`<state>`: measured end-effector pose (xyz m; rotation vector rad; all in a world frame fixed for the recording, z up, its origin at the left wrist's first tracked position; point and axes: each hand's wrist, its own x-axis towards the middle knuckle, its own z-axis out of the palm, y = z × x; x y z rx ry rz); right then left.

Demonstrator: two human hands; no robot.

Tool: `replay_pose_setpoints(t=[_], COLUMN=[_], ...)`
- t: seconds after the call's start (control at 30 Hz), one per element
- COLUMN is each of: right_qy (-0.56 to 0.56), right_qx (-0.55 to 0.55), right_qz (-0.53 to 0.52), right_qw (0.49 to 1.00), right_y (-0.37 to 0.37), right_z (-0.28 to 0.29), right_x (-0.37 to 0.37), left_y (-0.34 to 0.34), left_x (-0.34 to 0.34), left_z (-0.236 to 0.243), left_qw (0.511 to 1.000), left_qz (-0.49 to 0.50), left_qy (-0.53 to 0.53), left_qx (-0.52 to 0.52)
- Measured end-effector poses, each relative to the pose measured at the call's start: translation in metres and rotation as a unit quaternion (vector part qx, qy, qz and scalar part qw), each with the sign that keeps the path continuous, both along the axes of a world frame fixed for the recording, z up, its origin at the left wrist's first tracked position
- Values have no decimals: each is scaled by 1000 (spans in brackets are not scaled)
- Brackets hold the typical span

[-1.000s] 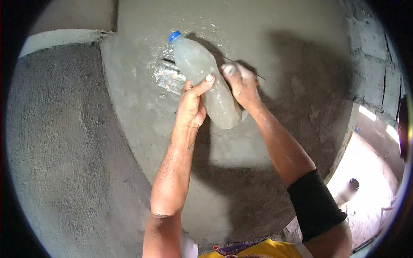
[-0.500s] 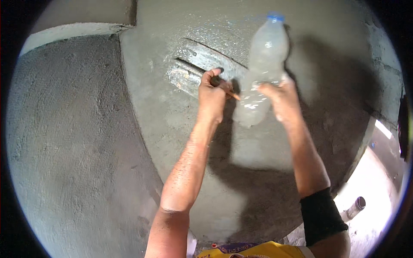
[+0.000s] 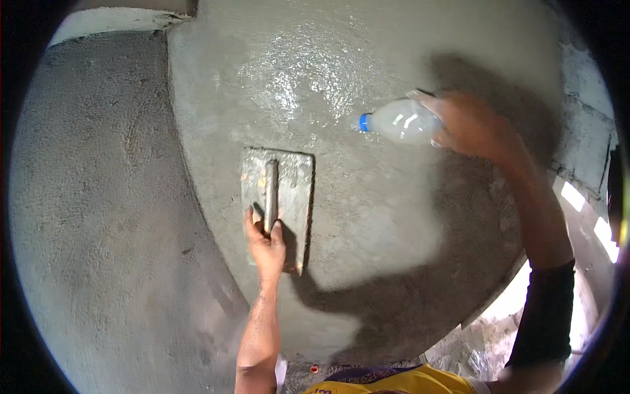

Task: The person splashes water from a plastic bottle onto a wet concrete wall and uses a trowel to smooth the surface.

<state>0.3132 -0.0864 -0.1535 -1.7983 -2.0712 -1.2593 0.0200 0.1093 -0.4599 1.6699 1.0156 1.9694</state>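
Observation:
My left hand point(image 3: 267, 251) grips the lower end of the handle of a rectangular plastering trowel point(image 3: 294, 187). The trowel stands lengthwise against the grey plastered surface point(image 3: 374, 217), its blade smeared with plaster. To the right and higher up, my right hand point(image 3: 469, 125) is wrapped round a clear plastic bottle point(image 3: 400, 122) of cloudy liquid. The bottle lies sideways in the air, its blue cap pointing left. Left of the cap a wet patch point(image 3: 295, 79) glistens on the plaster. Part of the bottle's base is hidden by my fingers.
A darker, rougher plastered surface point(image 3: 105, 197) meets the smooth one along a corner line at left. A pale ledge point(image 3: 118, 21) crosses the upper left. Bare blocks point(image 3: 587, 134) border the right side, with bright gaps below. My arms' shadow falls across the plaster.
My left hand has moved down and left, turning the trowel from slanted to upright. My right hand has moved right, and the bottle has swung from cap up to cap pointing left.

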Motion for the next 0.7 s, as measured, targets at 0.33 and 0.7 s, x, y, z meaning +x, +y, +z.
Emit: replay_pose_setpoints(t=[0.33, 0.7], right_qy=[-122, 320], right_qx=[275, 234], right_qz=[-119, -140], right_qw=[946, 907], right_y=[-16, -172], right_z=[130, -63], right_x=[15, 131], left_y=[0, 31], left_x=[-7, 42], left_z=[60, 340], left_qw=[980, 951], left_qz=[78, 160], left_qy=[133, 161], left_qx=[122, 209])
